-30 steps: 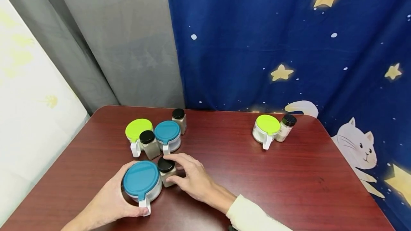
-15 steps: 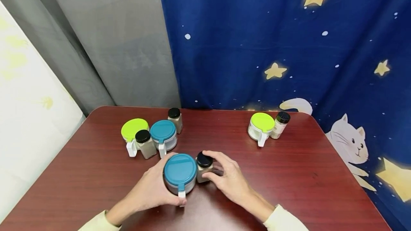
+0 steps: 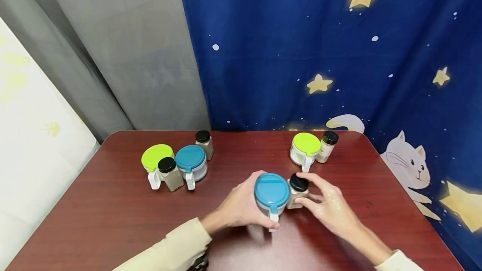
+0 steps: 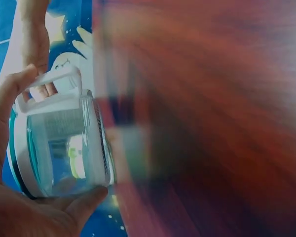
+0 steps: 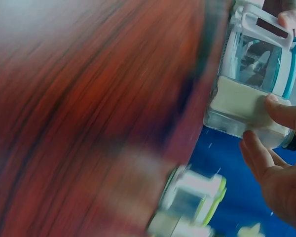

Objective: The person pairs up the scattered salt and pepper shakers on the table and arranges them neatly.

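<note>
My left hand [image 3: 242, 204] grips a clear glass seasoning jar with a blue lid [image 3: 272, 189], its thumb by the white handle. Seen from the left wrist, this glass jar [image 4: 64, 148] is see-through, and the fingers wrap its lid and side. Right beside it, my right hand [image 3: 333, 208] holds a square spice bottle with a black cap [image 3: 299, 183] between thumb and fingers. Pale powder partly fills the spice bottle [image 5: 241, 101] in the right wrist view. Both containers are upright, side by side; they appear slightly above the table.
On the dark red table [image 3: 124, 229], a green-lidded jar [image 3: 157, 156], a blue-lidded jar [image 3: 191, 158] and two black-capped bottles [image 3: 171, 175] cluster at the left. Another green-lidded jar [image 3: 306, 143] and a round black-capped bottle [image 3: 326, 147] stand at the back right. Curtains hang behind.
Both hands have carried the blue-lidded jar and the spice bottle together rightward, from in front of the left cluster to right of the table's middle. The other containers stay put.
</note>
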Tool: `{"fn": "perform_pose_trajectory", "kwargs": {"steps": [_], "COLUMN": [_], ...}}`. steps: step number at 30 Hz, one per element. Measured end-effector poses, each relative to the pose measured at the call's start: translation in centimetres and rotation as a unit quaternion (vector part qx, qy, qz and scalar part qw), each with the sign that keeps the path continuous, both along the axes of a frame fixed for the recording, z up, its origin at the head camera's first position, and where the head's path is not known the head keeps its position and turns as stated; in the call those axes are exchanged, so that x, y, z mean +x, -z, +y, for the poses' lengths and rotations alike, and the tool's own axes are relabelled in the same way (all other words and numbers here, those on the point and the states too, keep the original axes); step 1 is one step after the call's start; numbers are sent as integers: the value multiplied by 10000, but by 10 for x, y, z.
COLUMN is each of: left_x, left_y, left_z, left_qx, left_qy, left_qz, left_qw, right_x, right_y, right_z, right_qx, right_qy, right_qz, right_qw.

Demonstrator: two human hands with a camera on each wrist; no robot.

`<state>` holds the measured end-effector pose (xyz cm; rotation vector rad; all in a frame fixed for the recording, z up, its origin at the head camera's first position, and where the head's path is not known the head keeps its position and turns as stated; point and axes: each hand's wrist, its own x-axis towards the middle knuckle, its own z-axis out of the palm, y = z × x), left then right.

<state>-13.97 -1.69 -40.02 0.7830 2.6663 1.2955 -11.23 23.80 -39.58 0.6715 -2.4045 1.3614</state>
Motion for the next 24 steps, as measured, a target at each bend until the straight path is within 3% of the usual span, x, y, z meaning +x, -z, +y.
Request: {"fn": "perform_pose_trajectory", "kwargs": {"steps": [7, 14, 19, 24], "left_x": [-16, -14, -14, -15], "left_y": [9, 16, 15, 14], "left_z": [53, 98, 124, 136], "left_qx": [-93, -349, -639, -795], "left_qy": [231, 303, 145, -15], "left_qz": [153, -57, -96, -181], "left_qw": [9996, 9989, 9978, 9967], "right_x": [2, 16, 16, 11], "right_y": [10, 20, 20, 21], "right_z": [45, 81, 98, 107], "right_qx": [105, 330, 416, 561], "right_qy": [567, 1069, 1215, 1269], "right_qz": [41, 123, 166, 71], "right_qw": [9983, 9936, 9916, 9903]}}
